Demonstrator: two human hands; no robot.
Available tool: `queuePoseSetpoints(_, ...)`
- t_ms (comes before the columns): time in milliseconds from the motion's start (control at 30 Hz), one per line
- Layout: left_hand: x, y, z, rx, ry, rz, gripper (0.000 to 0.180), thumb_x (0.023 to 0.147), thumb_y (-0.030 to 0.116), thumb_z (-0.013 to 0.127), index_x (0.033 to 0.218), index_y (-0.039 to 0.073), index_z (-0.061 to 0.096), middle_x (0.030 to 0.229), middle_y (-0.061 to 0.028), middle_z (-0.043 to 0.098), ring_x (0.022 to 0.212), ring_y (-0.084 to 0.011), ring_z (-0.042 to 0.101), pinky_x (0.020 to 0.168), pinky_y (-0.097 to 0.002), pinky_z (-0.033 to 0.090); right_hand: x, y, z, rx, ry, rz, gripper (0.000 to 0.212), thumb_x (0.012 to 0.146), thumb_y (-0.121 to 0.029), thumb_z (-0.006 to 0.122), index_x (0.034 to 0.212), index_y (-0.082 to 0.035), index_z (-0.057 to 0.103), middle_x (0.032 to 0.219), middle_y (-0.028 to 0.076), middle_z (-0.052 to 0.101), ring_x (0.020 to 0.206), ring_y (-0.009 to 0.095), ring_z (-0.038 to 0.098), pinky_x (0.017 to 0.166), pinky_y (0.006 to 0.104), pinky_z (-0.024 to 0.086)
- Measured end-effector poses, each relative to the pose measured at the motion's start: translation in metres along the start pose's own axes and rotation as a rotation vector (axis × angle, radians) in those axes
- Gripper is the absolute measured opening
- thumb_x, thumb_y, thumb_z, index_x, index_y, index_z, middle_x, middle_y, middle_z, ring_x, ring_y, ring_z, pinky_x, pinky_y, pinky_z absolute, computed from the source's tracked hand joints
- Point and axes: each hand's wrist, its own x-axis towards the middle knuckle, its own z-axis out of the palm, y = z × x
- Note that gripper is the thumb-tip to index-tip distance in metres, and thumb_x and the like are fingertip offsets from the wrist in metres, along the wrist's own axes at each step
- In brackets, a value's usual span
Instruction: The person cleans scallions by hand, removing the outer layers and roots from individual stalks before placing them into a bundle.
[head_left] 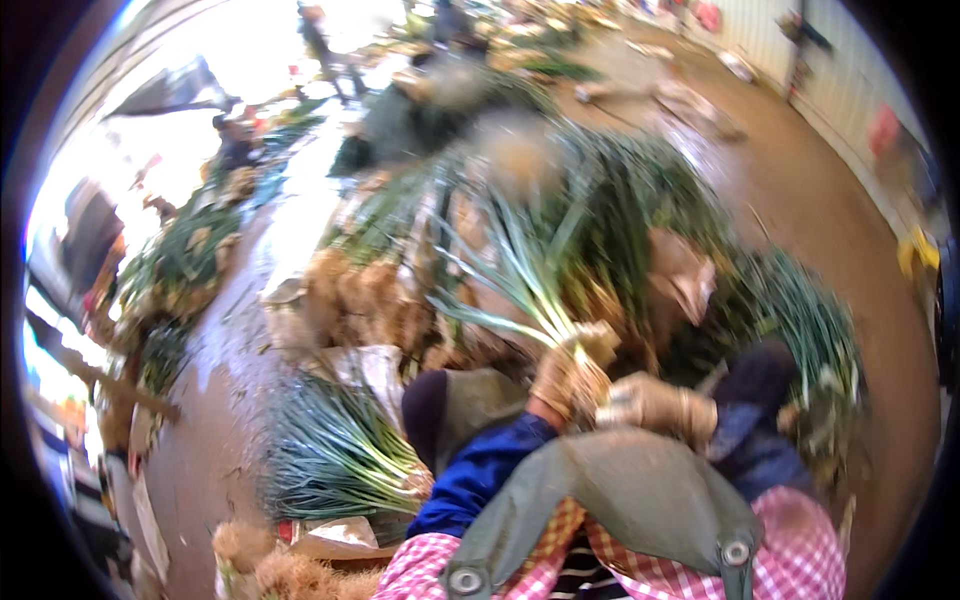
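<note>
Green apron (650, 480), left hand (556, 382) holding green onions (540, 295) — right hand (655, 405) beside roots (590, 385)

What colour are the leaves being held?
The long leaves are green, paling to whitish near the left hand; the head view shows it.

Scallion bundle (340, 450) lies left of the apron (655, 485).

Leaf bundle (530, 275) smooth; root clump (320, 578) rough, fibrous; apron (650, 480) matt; 2 fasteners (735, 552) shiny metal; checked sleeves (805, 540) cloth.
</note>
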Motion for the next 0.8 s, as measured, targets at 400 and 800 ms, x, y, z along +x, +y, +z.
queuePoseSetpoints(400, -0.062, 0.012, 0.035, 0.133, 0.052, -0.022, 0.026, 0.092, 0.012, 0.053, 0.115, 0.0, 0.056, 0.08, -0.0039, 0.062, 0.061, -0.0125, 0.06, 0.053, -0.0237, 0.052, 0.041, 0.051, 0.008, 1.088, 0.236, 0.952, 0.051, 0.091, -0.045, 0.051, 0.12, -0.003, 0.053, 0.093, 0.009, 0.064, 0.071, 0.018, 0.062, 0.064, 0.0302, 0.051)
queuePoseSetpoints(800, -0.149, 0.034, 0.102, 0.72, 0.287, -0.262, 0.022, 0.083, 0.009, 0.067, 0.102, 0.002, 0.059, 0.064, -0.0009, 0.057, 0.046, -0.0075, 0.054, 0.039, -0.0188, 0.043, 0.148, 0.012, -0.017, 1.896, 0.773, 0.818, 0.033, 0.089, -0.036, 0.06, 0.1, -0.005, 0.064, 0.086, 0.009, 0.067, 0.072, 0.02, 0.063, 0.067, 0.0329, 0.055)
